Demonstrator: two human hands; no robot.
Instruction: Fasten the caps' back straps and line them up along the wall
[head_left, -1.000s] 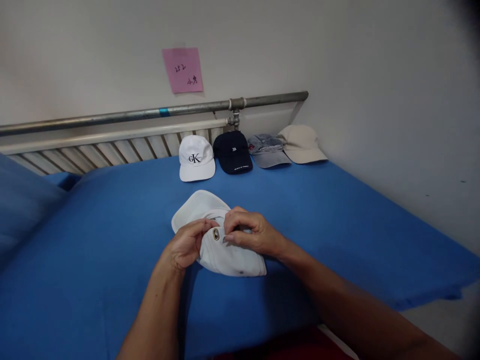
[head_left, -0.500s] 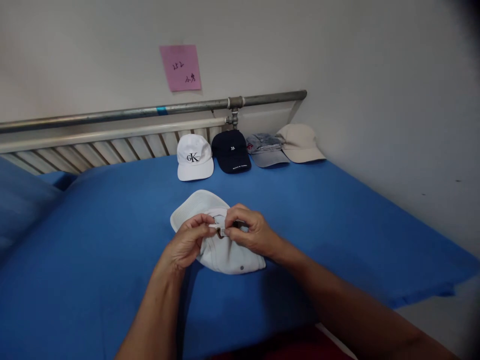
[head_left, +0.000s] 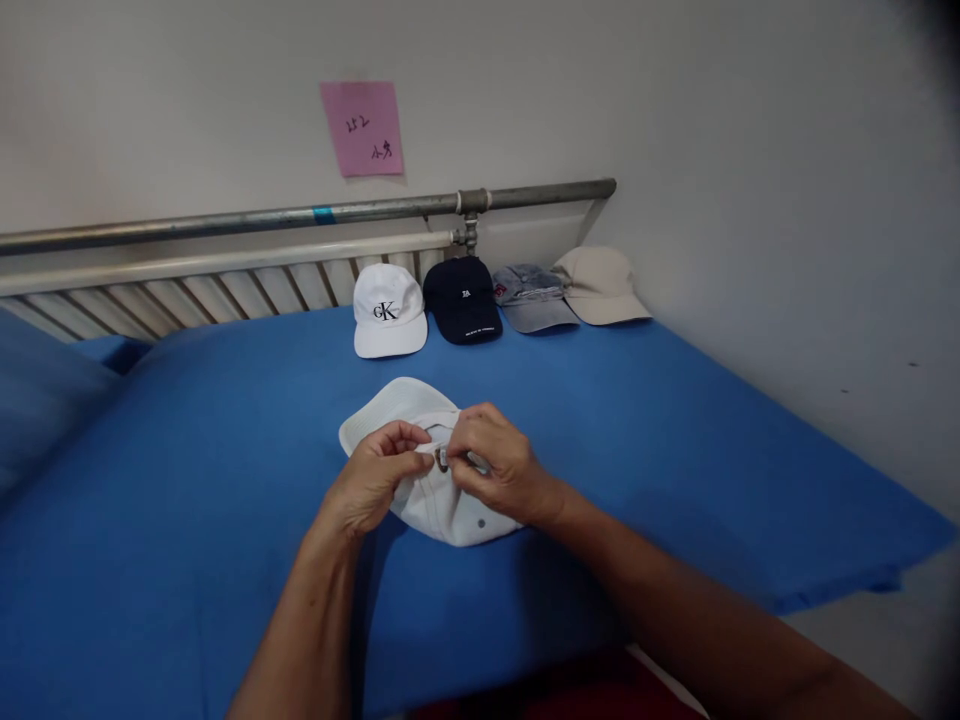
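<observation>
A pale, off-white baseball cap (head_left: 431, 505) lies on the blue cover, its brim pointing to the far left. My left hand (head_left: 375, 475) pinches the cap's back strap between thumb and fingers. Close beside it, my right hand (head_left: 504, 460) is closed on the strap's other side, fingers curled at the dark metal buckle (head_left: 441, 459). The strap's end is partly hidden by my right fingers.
Along the back stand a white cap (head_left: 388, 312), a black cap (head_left: 463, 300), a grey-blue cap (head_left: 536, 298) and a beige cap (head_left: 600, 285). Behind them are a radiator (head_left: 277, 290) and a metal pipe (head_left: 390, 208). A pink note (head_left: 364, 130) hangs on the wall.
My right hand has turned and curled its fingers further over the strap. The cap's near right edge has shifted slightly left. My left hand keeps its pinch.
</observation>
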